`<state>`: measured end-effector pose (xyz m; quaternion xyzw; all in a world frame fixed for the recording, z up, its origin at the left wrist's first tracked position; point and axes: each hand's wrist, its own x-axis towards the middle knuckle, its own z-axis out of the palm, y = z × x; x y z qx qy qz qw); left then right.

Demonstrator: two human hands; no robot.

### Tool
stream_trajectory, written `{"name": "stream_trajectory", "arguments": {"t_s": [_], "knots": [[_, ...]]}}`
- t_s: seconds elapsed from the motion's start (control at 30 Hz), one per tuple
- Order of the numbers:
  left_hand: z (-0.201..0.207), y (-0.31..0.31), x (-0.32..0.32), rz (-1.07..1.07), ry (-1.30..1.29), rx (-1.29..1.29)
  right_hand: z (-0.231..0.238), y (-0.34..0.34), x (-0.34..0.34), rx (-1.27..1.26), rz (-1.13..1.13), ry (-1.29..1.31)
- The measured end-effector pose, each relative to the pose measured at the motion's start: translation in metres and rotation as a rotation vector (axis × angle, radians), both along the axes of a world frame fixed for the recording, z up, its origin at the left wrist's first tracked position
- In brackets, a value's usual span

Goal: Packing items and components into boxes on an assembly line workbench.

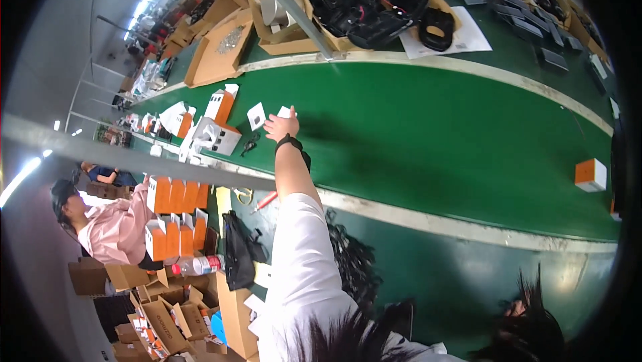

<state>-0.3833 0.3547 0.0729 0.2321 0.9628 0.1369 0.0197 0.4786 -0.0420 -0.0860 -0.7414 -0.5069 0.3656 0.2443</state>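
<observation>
My left hand (282, 126) reaches far over the green conveyor belt (428, 134), with a dark band on its wrist. Its fingers are spread, close to a small white card (284, 112); whether they touch it I cannot tell. Just left of the hand lies another white card (256, 116) with a dark square on it. A small black cable (250, 143) is on the belt below that card. Farther left stand an open orange and white box (219, 106) and a second white box (221, 138) with plastic wrapping. My right hand is not in view.
A metal post (284, 1) and a grey rail (134, 158) cross the view. Cartons of black parts (368, 4) line the far side. At left are orange boxes (177, 195), a bottle (197, 265) and a co-worker in pink (117, 228). One orange box (591, 175) sits far right.
</observation>
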Motion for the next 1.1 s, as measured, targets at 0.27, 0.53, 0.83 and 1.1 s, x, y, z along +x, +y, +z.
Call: {"name": "stream_trajectory", "arguments": {"t_s": [0.27,0.53,0.83,1.1], "knots": [[-0.031,0.016,-0.112,0.157,0.147,-0.057,0.071,0.158,-0.211,0.042,-0.077,0.074],[-0.035,0.012,-0.089,-0.095,0.174,0.036,-0.037,0.059,-0.037,0.005,-0.153,0.123],[-0.033,-0.018,-0.140,0.334,0.260,0.007,-0.131,-0.031,0.078,0.082,-0.342,0.188],[-0.028,0.021,-0.189,0.191,-0.290,0.132,-0.140,-0.052,0.138,0.494,-0.092,-0.186]]}}
